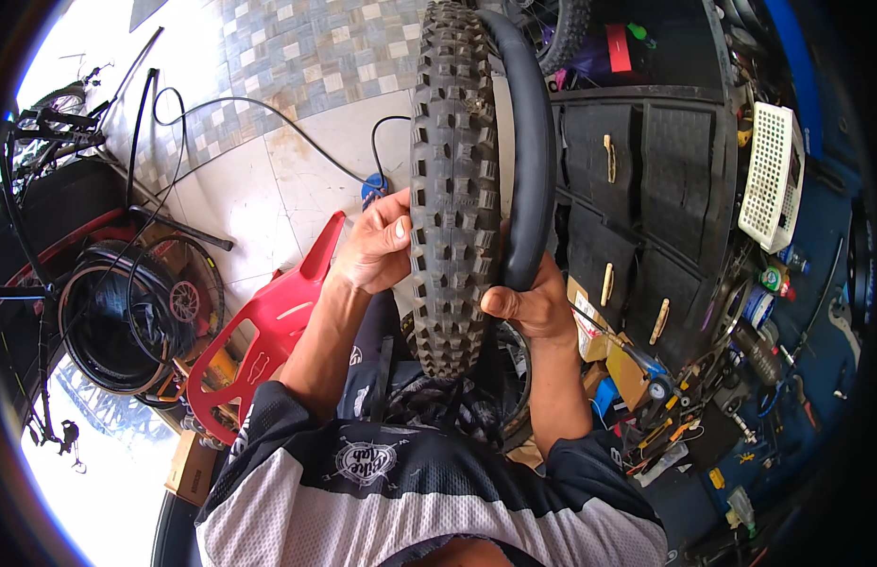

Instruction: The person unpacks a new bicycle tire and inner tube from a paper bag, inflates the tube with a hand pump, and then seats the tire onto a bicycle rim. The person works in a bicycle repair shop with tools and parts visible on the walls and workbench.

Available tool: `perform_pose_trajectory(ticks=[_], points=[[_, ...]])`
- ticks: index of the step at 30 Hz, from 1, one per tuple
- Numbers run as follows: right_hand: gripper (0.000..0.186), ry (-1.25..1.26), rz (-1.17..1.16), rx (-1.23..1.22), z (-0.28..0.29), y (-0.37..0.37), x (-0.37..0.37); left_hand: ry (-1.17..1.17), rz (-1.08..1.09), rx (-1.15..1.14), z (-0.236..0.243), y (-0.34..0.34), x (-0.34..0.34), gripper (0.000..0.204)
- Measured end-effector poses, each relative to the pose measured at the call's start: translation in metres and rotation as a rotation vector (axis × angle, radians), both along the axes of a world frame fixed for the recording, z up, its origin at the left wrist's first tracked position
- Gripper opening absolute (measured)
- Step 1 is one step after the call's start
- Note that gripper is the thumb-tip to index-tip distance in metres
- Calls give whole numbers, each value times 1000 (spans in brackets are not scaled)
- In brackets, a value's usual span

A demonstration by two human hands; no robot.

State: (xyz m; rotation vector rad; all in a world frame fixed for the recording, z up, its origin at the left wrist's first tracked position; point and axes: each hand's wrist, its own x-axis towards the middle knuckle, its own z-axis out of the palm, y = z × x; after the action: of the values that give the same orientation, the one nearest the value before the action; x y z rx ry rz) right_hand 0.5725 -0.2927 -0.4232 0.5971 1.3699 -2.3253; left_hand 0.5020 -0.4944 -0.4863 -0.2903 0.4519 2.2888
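A knobby black bicycle tire stands upright before me, its tread toward me. Along its right side bulges a smooth, partly inflated black inner tube. At the tire's left edge, my left hand grips the sidewall, thumb in front and fingers mostly hidden behind the tire. My right hand is closed around the lower end of the visible tube, with its thumb against the tire's right edge. How far the tube sits inside the tire is hidden.
A red plastic chair is at my left, near stacked wheels and bike frames. To the right are a black drawer cabinet, a white perforated basket and a bench crowded with tools. A black hose crosses the floor.
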Motion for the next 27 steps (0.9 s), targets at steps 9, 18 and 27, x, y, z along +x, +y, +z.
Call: perform_pose_trajectory(ticks=[9,18,27], points=[[47,2,44,106,2,9,4,9,23,-140,-3,-7,0,60],[60,39,119,189,4,0,12,-68,114,-106,-9,-9,16,73],[50,30,75,487,14,-8,20,-41,41,5,-11,-11,15,77]])
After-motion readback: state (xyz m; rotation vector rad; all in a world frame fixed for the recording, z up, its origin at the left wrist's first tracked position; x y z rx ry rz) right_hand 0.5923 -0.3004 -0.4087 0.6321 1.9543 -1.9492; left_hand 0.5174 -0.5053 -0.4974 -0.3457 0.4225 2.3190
